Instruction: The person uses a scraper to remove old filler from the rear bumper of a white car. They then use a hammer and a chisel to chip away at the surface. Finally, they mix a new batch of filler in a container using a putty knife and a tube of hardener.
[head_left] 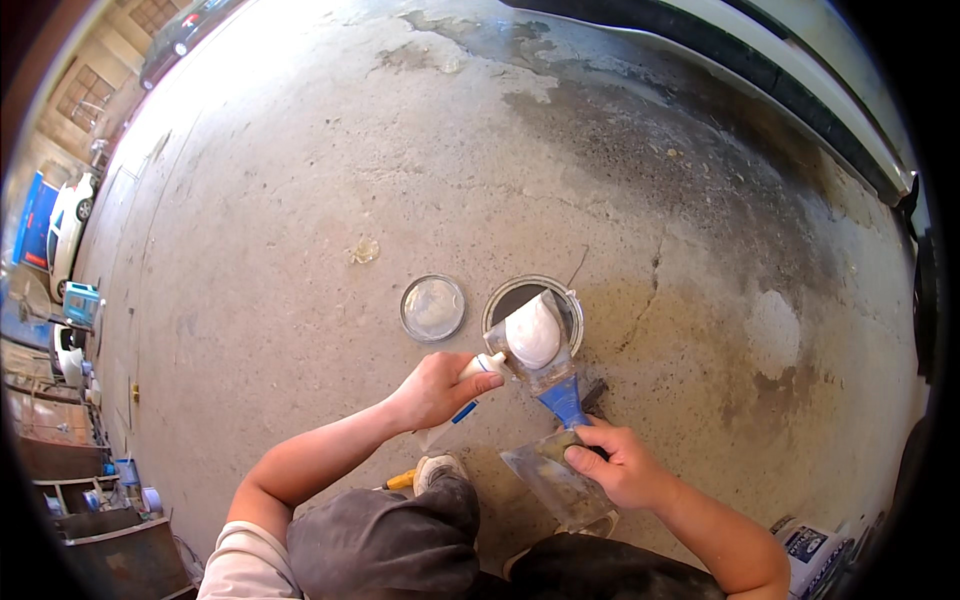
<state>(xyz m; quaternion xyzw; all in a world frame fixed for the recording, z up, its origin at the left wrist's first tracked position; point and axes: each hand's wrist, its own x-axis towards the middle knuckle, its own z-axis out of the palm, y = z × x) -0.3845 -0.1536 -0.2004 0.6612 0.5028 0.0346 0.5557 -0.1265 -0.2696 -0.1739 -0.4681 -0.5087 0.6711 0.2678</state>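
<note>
My left hand is closed around a white squeeze tube, its tip beside a blob of white paste on a scraper. That scraper's blue handle runs down to my right hand, which also grips a broad, smeared metal blade. The loaded blade lies over an open round can. A round metal lid lies left of the can. A blue-striped tool shows below my left hand, and a yellow-handled tool is beside my shoe.
The stained concrete floor surrounds me. A vehicle's dark lower edge runs along the upper right. Parked cars, a light-blue jug and cluttered metal parts line the left. A labelled container sits at lower right.
</note>
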